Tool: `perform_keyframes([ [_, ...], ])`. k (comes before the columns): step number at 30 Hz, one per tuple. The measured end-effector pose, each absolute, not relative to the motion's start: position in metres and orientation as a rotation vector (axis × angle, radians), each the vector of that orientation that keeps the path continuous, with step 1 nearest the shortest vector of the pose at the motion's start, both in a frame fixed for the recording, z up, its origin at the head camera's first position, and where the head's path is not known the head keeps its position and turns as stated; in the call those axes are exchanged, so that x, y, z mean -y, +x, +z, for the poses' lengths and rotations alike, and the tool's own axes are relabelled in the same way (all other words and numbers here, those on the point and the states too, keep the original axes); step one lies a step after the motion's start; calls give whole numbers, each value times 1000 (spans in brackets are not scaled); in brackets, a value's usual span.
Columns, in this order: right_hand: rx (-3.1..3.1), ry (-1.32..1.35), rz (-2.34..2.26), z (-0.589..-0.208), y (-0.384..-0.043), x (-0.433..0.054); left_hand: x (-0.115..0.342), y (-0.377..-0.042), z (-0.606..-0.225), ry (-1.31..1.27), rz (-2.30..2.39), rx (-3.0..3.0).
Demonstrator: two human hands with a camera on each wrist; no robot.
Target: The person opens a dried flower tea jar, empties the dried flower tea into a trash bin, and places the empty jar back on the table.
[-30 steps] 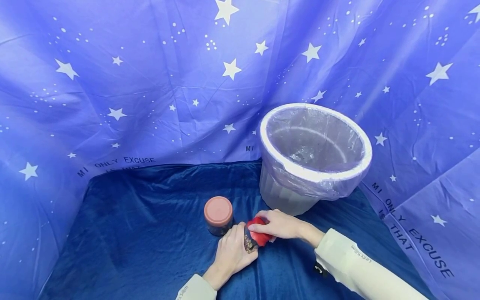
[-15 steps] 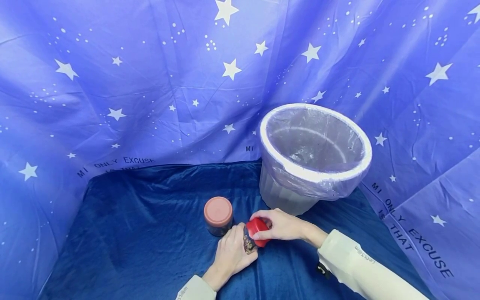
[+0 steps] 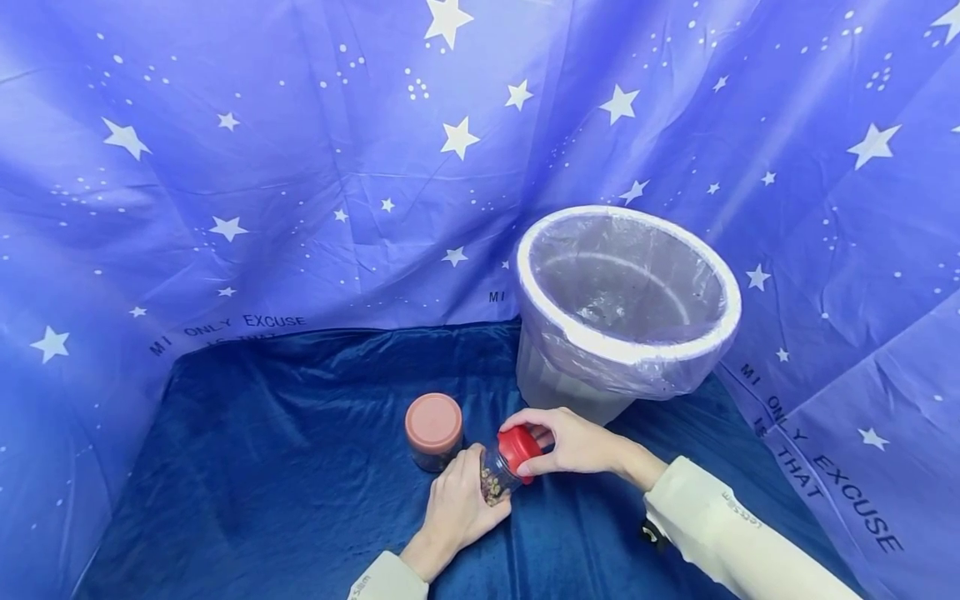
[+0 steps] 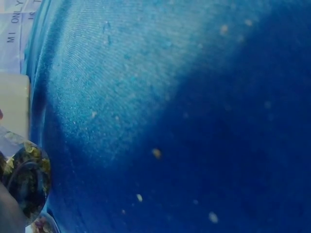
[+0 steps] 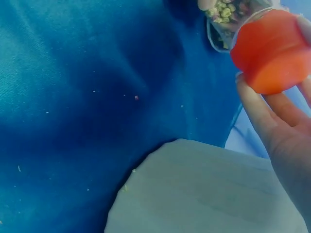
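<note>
A clear jar (image 3: 492, 483) with yellowish and pinkish dried buds inside lies tilted just above or on the blue cloth; I cannot tell if it touches. My left hand (image 3: 457, 504) grips its body from the left. The red lid (image 3: 520, 450) sits at the jar's mouth, and my right hand (image 3: 573, 442) holds it between thumb and fingers. In the right wrist view the lid (image 5: 272, 53) meets the jar's rim, fingertips around its edge. Only part of the jar (image 4: 29, 179) shows in the left wrist view. Behind my left hand stands a second jar with a pink lid (image 3: 434, 425).
A pale bin (image 3: 566, 383) lined with a clear plastic bag (image 3: 600, 287) stands behind my right hand. Dark blue cloth (image 3: 285, 467) covers the surface, with small crumbs on it. A starry purple curtain (image 3: 300, 167) hangs around the back and sides.
My right hand has shifted its fingers around the red lid, and the lid has turned. More of the jar's clear body shows now. My left hand keeps its grip.
</note>
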State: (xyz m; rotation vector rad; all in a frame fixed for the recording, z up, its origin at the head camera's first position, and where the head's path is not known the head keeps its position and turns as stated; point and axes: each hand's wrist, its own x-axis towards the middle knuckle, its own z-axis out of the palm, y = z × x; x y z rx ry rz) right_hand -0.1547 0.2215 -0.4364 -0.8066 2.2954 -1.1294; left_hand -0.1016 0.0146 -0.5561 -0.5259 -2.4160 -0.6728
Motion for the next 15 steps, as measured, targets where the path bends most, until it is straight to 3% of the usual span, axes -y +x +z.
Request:
perform_keyframes([
  [15,-2396,-716,-1036,-433,-147,-248,-15,-101,-555,-513,-703,2402],
])
